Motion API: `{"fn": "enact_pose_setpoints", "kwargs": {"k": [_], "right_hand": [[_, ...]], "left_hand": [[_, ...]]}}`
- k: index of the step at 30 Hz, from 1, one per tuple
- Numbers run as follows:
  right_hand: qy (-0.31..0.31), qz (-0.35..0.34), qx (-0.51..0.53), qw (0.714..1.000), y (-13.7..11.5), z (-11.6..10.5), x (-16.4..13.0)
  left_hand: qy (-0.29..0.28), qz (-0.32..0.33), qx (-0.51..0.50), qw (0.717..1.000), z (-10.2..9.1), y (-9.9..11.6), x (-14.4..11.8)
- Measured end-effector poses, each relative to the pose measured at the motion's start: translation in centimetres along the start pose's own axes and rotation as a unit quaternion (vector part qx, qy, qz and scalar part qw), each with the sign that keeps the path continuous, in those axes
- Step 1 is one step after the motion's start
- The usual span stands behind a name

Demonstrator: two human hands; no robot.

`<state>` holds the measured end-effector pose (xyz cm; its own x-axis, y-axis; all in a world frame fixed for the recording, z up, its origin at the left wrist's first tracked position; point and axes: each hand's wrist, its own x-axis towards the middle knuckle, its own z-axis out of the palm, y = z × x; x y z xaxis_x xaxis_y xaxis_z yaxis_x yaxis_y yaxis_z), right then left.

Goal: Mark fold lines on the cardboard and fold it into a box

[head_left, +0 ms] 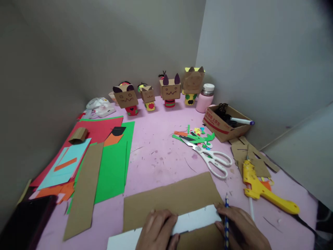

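A long white paper strip (196,220) lies across a sheet of brown cardboard (166,199) at the table's near edge. My left hand (157,229) is closed over the strip's middle, fingers bent and thumb below. At the strip's right end, the thumb and fingertips of my right hand (241,227) grip its edge. A dark blue patterned pencil (226,222) stands tip-up, tucked between the fingers of that same hand. My palms and the strip's part under the left fingers are hidden.
White-handled scissors (212,159) lie beyond the cardboard by paper scraps (195,137). A yellow glue gun (260,191) rests right. Coloured sheets (111,180), a cardboard strip (85,187) and a phone (28,222) lie left. Cardboard-headed figures (170,90), a pink bottle (204,100) and a box (221,130) stand behind.
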<state>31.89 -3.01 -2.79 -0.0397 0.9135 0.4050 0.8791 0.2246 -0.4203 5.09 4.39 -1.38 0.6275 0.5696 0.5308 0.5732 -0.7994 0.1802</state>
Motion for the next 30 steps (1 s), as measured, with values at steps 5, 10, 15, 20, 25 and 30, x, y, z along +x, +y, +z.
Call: {"fn": "enact_pose_setpoints", "kwargs": {"k": [5,10,15,20,25,30], "right_hand": [[0.006,-0.017,-0.009,1.0,0.2,0.0,0.0],[0.006,-0.008,-0.014,1.0,0.0,-0.2,0.4],[0.009,-0.01,-0.018,1.0,0.2,-0.1,0.4],[0.011,-0.016,-0.025,1.0,0.4,0.2,0.1],[0.014,-0.005,-0.012,1.0,0.1,0.2,0.2],[0.004,0.002,0.0,1.0,0.0,0.1,0.4]], "left_hand": [[-0.004,-0.007,-0.008,1.0,0.0,0.0,-0.1],[0.01,0.006,0.018,1.0,0.0,0.3,-0.2],[0.028,-0.001,0.044,0.999,-0.3,0.4,-0.5],[0.024,-0.01,0.037,0.999,-0.7,0.2,-0.8],[0.035,0.007,0.03,0.999,-0.8,0.5,0.1],[0.054,-0.006,0.025,0.998,-0.6,1.3,1.4]]}}
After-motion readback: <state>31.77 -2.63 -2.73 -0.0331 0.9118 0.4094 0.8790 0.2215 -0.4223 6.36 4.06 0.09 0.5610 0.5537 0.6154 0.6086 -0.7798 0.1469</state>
